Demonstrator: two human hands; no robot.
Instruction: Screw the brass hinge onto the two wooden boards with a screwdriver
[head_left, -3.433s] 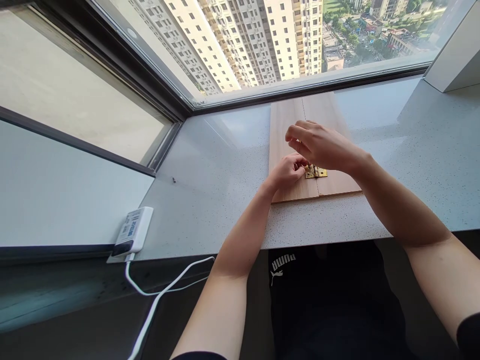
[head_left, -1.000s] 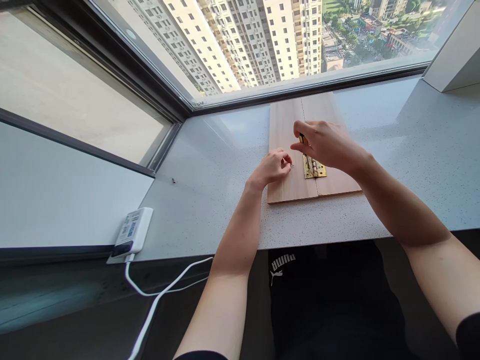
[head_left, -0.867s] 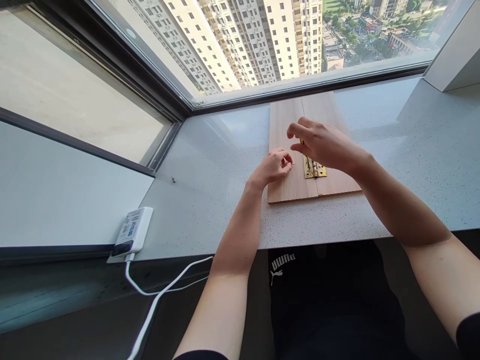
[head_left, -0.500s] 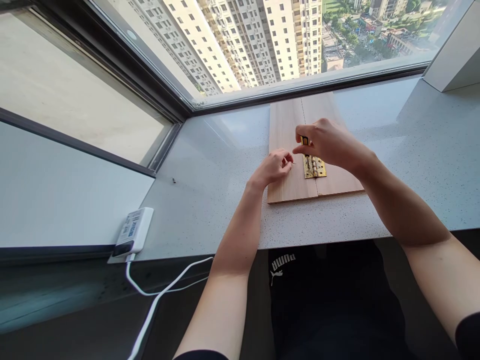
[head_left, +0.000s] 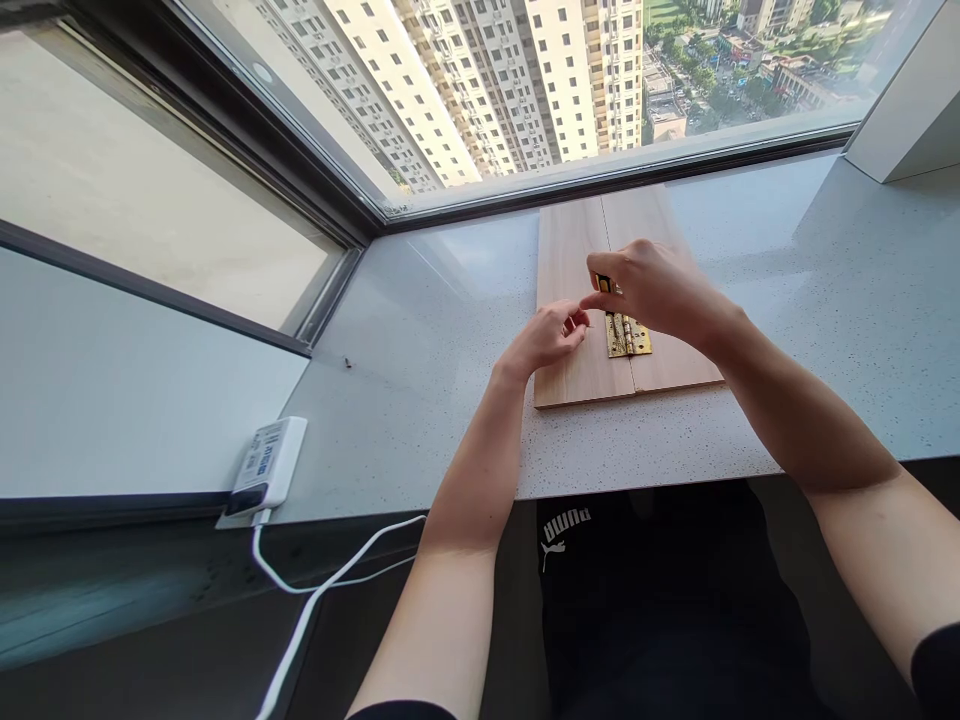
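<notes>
Two pale wooden boards (head_left: 571, 240) lie side by side, with a brass-coloured hinge (head_left: 628, 338) across their seam near the front edge. My right hand (head_left: 660, 285) is closed round the yellow and black handle of a screwdriver (head_left: 604, 285), above the hinge's far left part. Its tip is hard to make out behind my fingers. My left hand (head_left: 556, 335) rests over the left board, just left of the hinge. Its thumb and fingers are pinched, with a thin, small screw (head_left: 590, 325) poking out towards the hinge.
The boards lie on a speckled white sill (head_left: 435, 400) below a window. A white power strip (head_left: 270, 465) with a white cable (head_left: 307, 610) sits at the left front corner. A small dark bit (head_left: 347, 363) lies on the sill. A white box-like block (head_left: 911, 100) stands at the right.
My right hand and the screwdriver have shifted slightly left, closer to my left hand. My left hand has barely moved, and the boards and hinge stay put.
</notes>
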